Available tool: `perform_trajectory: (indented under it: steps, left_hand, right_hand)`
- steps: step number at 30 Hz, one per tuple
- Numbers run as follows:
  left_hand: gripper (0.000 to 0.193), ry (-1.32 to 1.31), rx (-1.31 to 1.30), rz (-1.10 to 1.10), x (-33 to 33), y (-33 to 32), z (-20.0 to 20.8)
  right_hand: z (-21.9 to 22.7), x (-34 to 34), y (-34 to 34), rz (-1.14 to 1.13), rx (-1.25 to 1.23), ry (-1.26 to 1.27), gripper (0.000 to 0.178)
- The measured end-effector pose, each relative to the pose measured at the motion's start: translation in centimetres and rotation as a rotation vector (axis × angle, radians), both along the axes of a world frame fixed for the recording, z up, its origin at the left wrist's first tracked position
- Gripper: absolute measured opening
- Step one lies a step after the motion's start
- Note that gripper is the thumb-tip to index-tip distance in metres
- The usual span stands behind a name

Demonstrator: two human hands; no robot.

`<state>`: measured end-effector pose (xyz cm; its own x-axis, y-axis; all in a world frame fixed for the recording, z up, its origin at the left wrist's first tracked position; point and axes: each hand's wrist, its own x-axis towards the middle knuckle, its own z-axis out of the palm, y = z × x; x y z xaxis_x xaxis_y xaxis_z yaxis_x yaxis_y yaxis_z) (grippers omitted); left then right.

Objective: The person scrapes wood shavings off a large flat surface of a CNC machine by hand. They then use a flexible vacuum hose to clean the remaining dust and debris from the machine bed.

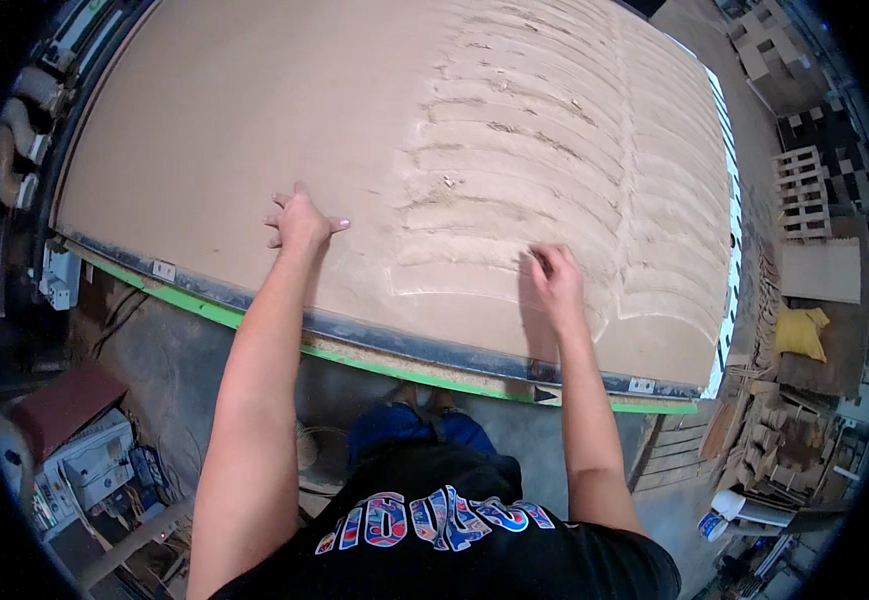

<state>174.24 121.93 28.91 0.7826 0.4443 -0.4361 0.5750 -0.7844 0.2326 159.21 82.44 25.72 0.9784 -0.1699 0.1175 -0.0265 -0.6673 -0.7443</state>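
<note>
Left-right grooves in the board are overhung by the curled right grip, any hold unclear; left grip is splayed.

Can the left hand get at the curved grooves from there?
Likely yes: the left hand is over the smooth side of the board, with nothing standing between it and the curved grooves.

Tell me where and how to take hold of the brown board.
Probably its near edge, from the person's side, with a wide two-handed grip: the wide board lies flat, that edge runs along the dark rail, and the grooved face shows no handle.
</note>
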Motion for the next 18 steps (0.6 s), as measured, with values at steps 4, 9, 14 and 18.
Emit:
perform_trajectory:
  steps: [4, 9, 14, 18]
  left_hand:
    - [0.128, -0.015, 0.006, 0.002, 0.1, -0.1, -0.3]
    - [0.127, -0.033, 0.006, 0.011, 0.3, -0.3, -0.3]
    - [0.125, -0.029, -0.007, 0.038, 0.3, -0.3, -0.4]
    - [0.126, -0.033, -0.022, 0.058, 0.4, -0.6, -0.2]
  right_hand:
    - [-0.8, 8.7, 5.6, 0.157, -0.052, -0.107, 0.020]
    - [-2.3, 16.2, 9.6, 0.240, -0.174, -0.059, 0.015]
    - [-2.7, 16.6, 10.4, 0.275, -0.203, -0.003, 0.014]
    - [-3.0, 16.9, 8.1, 0.237, -0.204, -0.023, 0.013]
